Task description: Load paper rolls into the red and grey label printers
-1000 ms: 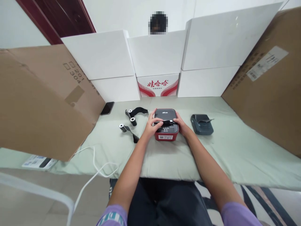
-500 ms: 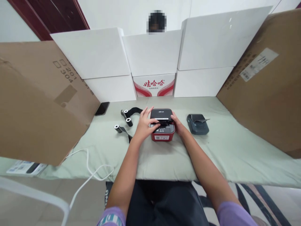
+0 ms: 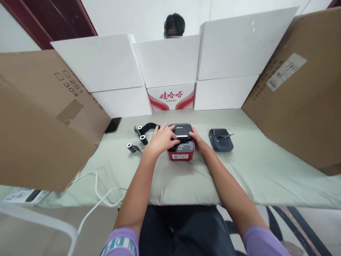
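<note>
Hands [image 3: 163, 139] [image 3: 197, 139] on either side of red-and-black device [image 3: 181, 155], touching it

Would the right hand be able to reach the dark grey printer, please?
Yes, most likely: the right hand has only green cloth between it and the dark grey printer, though it is touching the red device.

Boxy device [image 3: 182, 155], red-sided and black-topped, upright on the worktop [image 3: 191, 181], its white-labelled side facing six o'clock. A dark piece [image 3: 183, 140], partly hidden, crosses its top between nine and three o'clock.
</note>
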Demonstrator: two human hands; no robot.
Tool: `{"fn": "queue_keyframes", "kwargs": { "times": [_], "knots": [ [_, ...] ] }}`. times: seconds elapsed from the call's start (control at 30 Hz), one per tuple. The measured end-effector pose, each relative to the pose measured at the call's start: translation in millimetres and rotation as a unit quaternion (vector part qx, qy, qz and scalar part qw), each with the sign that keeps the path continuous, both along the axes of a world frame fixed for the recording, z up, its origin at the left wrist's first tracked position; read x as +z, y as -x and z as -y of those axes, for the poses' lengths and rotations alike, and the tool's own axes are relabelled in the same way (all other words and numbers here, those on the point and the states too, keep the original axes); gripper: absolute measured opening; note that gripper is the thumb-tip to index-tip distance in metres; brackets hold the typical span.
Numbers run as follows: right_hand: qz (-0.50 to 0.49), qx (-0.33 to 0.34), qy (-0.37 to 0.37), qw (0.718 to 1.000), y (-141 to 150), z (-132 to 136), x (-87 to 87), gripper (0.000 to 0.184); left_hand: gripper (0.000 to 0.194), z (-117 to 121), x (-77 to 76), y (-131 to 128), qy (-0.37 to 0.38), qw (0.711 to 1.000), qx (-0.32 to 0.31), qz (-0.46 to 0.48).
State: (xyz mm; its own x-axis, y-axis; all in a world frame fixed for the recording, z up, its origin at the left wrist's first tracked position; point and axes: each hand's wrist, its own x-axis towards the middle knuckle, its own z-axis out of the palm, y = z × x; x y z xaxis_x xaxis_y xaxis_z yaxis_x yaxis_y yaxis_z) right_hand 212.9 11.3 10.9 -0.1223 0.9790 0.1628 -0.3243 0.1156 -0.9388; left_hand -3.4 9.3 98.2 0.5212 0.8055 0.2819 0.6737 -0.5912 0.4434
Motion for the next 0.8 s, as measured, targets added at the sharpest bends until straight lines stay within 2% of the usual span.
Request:
{"fn": "queue_keyframes", "kwargs": {
  "times": [0.1,0.2,0.33,0.5,0.67,0.8],
  "knots": [
    [0.001,0.006,-0.001,1.000,0.2,-0.9,1.1,0.056,0.032,2.9,-1.3,-0.6,0.017,1.000,0.017,-0.002],
    [0.003,-0.006,-0.002,1.000,3.3,-2.0,1.1,0.057,0.038,7.4,-6.3,-1.3,-0.013,0.999,0.012,0.036],
    [-0.001,-0.047,-0.012,0.999,7.2,0.6,0.7,0.071,0.027,18.9,-10.2,-2.6,-0.046,0.997,0.009,0.063],
    [0.077,-0.035,-0.105,0.991,3.6,7.0,9.1,0.097,0.013,45.2,0.2,-2.4,-0.101,0.991,0.044,0.075],
    [0.087,-0.069,-0.058,0.992,4.3,3.2,16.8,0.069,0.024,66.0,2.3,2.3,-0.166,0.984,0.060,0.012],
    [0.065,-0.071,-0.059,0.994,7.4,-0.7,16.6,0.064,0.032,60.2,-2.7,4.3,-0.094,0.994,0.040,-0.033]
  ]
}}
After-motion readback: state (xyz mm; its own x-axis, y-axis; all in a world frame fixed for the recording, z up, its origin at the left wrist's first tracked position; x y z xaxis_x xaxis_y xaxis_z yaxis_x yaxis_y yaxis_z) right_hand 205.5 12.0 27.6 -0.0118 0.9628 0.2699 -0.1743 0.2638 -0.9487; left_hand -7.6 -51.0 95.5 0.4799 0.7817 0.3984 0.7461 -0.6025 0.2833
